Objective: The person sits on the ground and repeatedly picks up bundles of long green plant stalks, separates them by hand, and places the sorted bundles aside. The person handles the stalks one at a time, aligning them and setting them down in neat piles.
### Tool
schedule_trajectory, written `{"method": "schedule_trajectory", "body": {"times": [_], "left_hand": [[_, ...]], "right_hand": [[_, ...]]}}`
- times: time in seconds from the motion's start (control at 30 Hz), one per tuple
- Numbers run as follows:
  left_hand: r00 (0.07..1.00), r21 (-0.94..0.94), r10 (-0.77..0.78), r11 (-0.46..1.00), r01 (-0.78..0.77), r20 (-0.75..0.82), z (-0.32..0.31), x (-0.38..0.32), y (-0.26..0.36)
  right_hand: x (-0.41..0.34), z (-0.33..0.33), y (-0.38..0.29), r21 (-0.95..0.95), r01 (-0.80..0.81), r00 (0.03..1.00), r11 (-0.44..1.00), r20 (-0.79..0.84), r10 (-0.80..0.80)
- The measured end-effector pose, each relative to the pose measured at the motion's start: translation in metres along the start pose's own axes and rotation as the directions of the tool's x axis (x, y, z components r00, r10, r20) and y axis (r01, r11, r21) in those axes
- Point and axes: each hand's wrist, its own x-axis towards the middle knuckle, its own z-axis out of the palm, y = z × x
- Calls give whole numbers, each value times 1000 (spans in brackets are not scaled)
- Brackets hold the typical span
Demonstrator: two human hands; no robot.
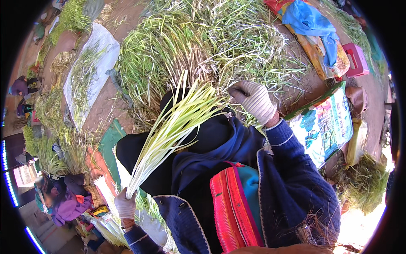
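My left hand [126, 205], in a pale knitted glove, grips a bundle of blanched chives [173, 136] by its white ends. The yellow-green leaf tips fan out across my dark-clad lap, up and to the right. My right hand [253, 101], in a striped pale glove, is raised beside the tips with its fingers curled. Whether a thin strand lies between those fingers cannot be made out. Beyond my knees lies a large heap of green and straw-coloured leaves [165, 54]. More white-stemmed chives [106, 193] lie by my left hand.
A white sheet [106, 41] with loose leaves is spread at upper left. Rightward are a printed sack [330, 123], a blue cloth [309, 19] and a pink plastic stool [356, 60]. A person in purple [71, 203] sits at lower left, and others are farther off.
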Motion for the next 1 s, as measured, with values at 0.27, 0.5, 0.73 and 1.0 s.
{"method": "schedule_trajectory", "body": {"times": [0.27,0.5,0.73,1.0], "left_hand": [[1000,25,-11,1000,11,27,6,0,-13],[999,20,-21,1000,20,30,6,2,-9],[999,4,-17,1000,17,32,7,3,-10],[999,4,-11,1000,11,41,8,3,-9]], "right_hand": [[9,13,-12,242,-128,967,962,247,66],[9,12,-19,104,91,974,990,197,-110],[11,25,-19,138,99,971,985,202,-126],[8,44,-20,366,-45,985,930,170,-19]]}}
